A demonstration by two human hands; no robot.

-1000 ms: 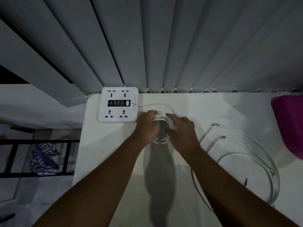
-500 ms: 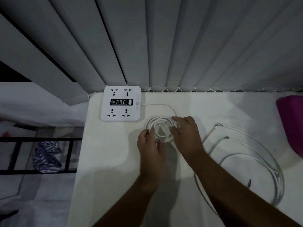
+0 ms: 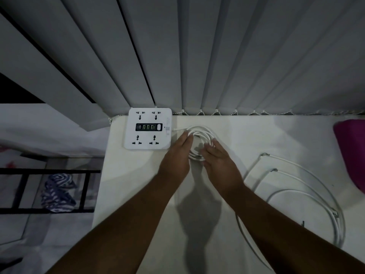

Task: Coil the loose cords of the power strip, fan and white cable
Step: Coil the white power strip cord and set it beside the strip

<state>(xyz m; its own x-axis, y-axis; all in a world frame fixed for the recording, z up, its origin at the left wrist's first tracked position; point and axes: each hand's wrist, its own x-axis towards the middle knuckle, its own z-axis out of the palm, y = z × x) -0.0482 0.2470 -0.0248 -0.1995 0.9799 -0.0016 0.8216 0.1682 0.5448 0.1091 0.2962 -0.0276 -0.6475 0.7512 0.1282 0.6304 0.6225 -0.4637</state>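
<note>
A square white power strip (image 3: pixel 148 129) lies at the table's back left corner. Its white cord (image 3: pixel 203 133) sits wound in a small coil just to its right. My left hand (image 3: pixel 176 157) rests flat against the coil's left side, fingers straight. On the coil's right side my right hand (image 3: pixel 219 161) lies with fingers spread over the loops. A long white cable (image 3: pixel 308 192) lies in loose wide loops to the right, with bare wire ends (image 3: pixel 263 154) toward the back. No fan is in view.
The white table (image 3: pixel 256 135) backs onto grey vertical blinds (image 3: pixel 217 56). A magenta object (image 3: pixel 353 151) sits at the right edge. Left of the table, lower down, stands a black rack (image 3: pixel 49 190) holding a striped cloth (image 3: pixel 58 192).
The coil has shifted back toward the power strip. My left hand moved up from the coil's near side to its left side, and both hands flattened out against it.
</note>
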